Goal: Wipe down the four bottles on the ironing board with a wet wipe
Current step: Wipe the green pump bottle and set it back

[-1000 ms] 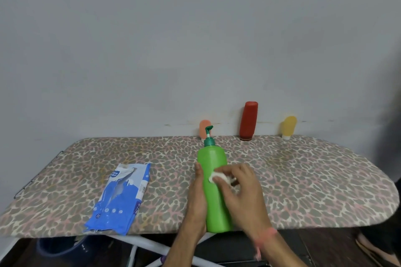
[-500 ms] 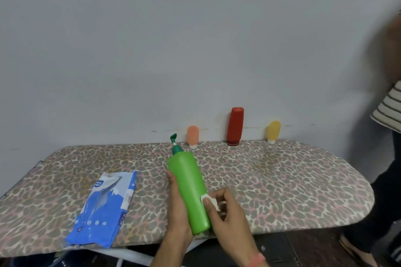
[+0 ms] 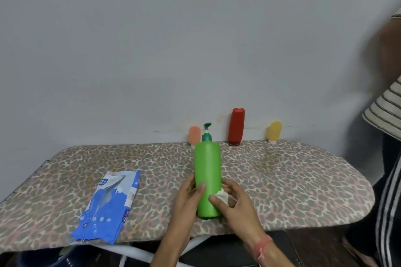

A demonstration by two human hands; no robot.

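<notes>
Item one: tall bright-green plastic pump bottle (image 3: pixel 207 171) with a darker green pump head, smooth unlabelled body, standing nearly upright near the front edge of the leopard-print padded ironing board (image 3: pixel 293 182). My left hand (image 3: pixel 188 198) grips its lower left side, thumb laid across the front. My right hand (image 3: pixel 235 204) pinches a small crumpled white wet wipe (image 3: pixel 222 195) and presses it against the bottle's lower right side; so both grips are clenched, the left on the bottle, the right on the wipe. Item two: squat peach-orange soft tube bottle (image 3: pixel 194 136), standing cap-down at the back edge against the wall, just behind the green bottle's pump. Item three: dark red glossy plastic bottle (image 3: pixel 236 126), tallest of the back row, cap-down, to the right of the peach one. Item four: small yellow soft tube bottle (image 3: pixel 274 131) with a white cap at the bottom, further right, apart from the red one. Item five: flat blue and white plastic wet-wipe packet (image 3: pixel 108 206), lying on the board's left front part, well apart from my hands. A person in a striped shirt (image 3: pixel 388 108) stands at the board's right end, blurred.
</notes>
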